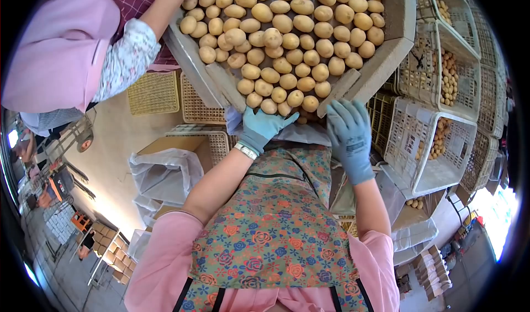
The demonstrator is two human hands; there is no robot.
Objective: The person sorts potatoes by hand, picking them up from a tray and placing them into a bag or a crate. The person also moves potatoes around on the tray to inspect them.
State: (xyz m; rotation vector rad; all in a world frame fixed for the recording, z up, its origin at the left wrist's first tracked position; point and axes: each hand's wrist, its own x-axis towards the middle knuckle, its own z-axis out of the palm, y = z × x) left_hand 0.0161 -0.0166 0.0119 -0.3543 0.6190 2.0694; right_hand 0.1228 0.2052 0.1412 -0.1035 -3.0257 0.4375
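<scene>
Many pale yellow potatoes [281,65] lie across a sorting table whose grey side boards [381,69] narrow to a mouth in front of me. My left hand [264,127], in a light blue glove, is at that mouth, touching or just below the lowest potatoes. Its thumb is stretched to the right and the fingers are apart, with nothing seen in the palm. Beside the right end of the mouth, my right hand [351,138] is raised in a blue glove, back towards me. Its fingers extend upward near the board, and no potato shows in it. Beneath the mouth, plastic lining partly shows.
White plastic crates [428,146] holding potatoes are stacked at right. A lined cardboard box [168,165] stands at left, below a yellow crate [154,94]. Another person's arm [146,36] reaches over the table's upper left. A hand cart [74,138] stands farther left.
</scene>
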